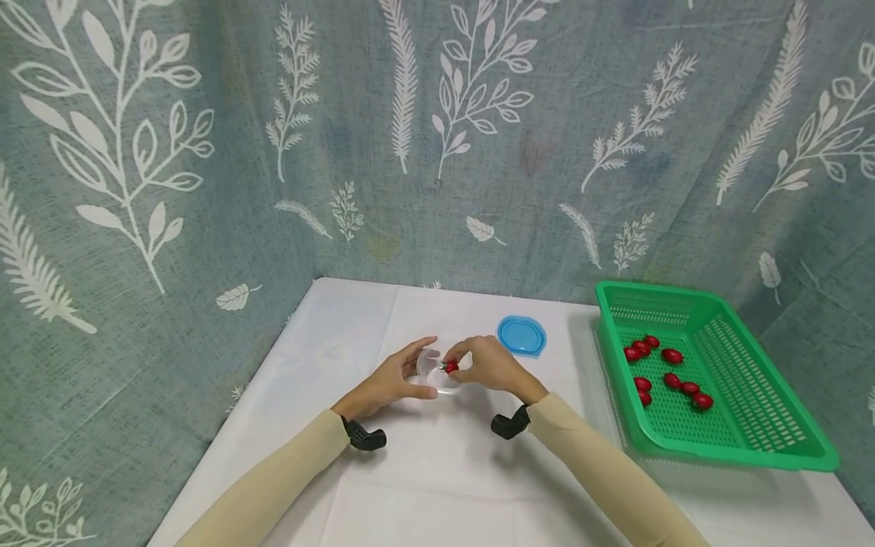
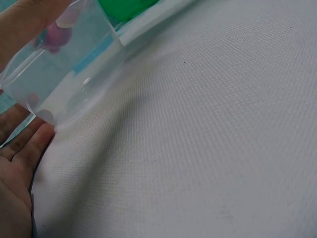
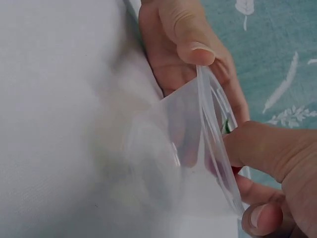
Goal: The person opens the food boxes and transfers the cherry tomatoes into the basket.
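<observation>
A small clear plastic container (image 1: pixel 425 365) stands on the white table between the hands. My left hand (image 1: pixel 393 377) holds it from the left side, with the thumb at its rim and the fingers round its wall. At the container's mouth, my right hand (image 1: pixel 494 365) pinches a red cherry tomato (image 1: pixel 451 366) with a green stem. Through the clear wall (image 2: pixel 94 74), the left wrist view shows the tomato (image 2: pixel 57 35) blurred. Fingers mostly cover it in the right wrist view, where a bit of green stem (image 3: pixel 227 127) shows above the rim.
A blue lid (image 1: pixel 522 335) lies on the table behind the right hand. To the right stands a green perforated basket (image 1: pixel 741 425) with several red tomatoes (image 1: pixel 672 355) in it. A grey-green curtain with white leaves (image 1: pixel 424 213) hangs behind the table and along its left side.
</observation>
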`<state>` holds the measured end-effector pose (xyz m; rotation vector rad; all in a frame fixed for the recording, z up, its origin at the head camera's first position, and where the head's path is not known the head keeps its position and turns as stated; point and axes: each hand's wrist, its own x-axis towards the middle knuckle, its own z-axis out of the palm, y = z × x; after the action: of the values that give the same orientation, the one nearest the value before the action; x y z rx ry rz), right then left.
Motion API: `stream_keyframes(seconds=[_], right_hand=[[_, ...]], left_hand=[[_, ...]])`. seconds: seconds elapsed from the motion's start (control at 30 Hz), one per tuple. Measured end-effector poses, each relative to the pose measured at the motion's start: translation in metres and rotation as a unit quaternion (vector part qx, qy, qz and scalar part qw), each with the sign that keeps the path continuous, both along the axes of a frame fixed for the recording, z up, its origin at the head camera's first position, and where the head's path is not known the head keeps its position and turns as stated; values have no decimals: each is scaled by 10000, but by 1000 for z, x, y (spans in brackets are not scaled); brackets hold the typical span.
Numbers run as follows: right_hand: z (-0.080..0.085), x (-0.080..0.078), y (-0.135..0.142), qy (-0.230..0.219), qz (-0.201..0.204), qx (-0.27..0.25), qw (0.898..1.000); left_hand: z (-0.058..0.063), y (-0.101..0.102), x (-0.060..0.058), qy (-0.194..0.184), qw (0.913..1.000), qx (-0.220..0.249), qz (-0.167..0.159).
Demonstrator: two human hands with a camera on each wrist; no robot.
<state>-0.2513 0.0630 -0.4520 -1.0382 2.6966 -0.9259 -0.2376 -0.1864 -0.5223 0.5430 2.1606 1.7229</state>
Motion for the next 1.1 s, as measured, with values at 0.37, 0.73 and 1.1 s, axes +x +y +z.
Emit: stream_keyframes(seconds=[0.37, 0.73, 1.1], right_hand=[[1, 3, 7, 16, -151, -155, 9998], [20, 2, 28, 21, -451, -287, 9986], [36, 3, 56, 267, -870, -333, 9953]], left_hand=[[-1, 1, 2, 7, 10000, -33, -2], [-1, 1, -2, 146, 9999, -36, 1], [-3, 0, -3, 95, 9998, -152, 67]])
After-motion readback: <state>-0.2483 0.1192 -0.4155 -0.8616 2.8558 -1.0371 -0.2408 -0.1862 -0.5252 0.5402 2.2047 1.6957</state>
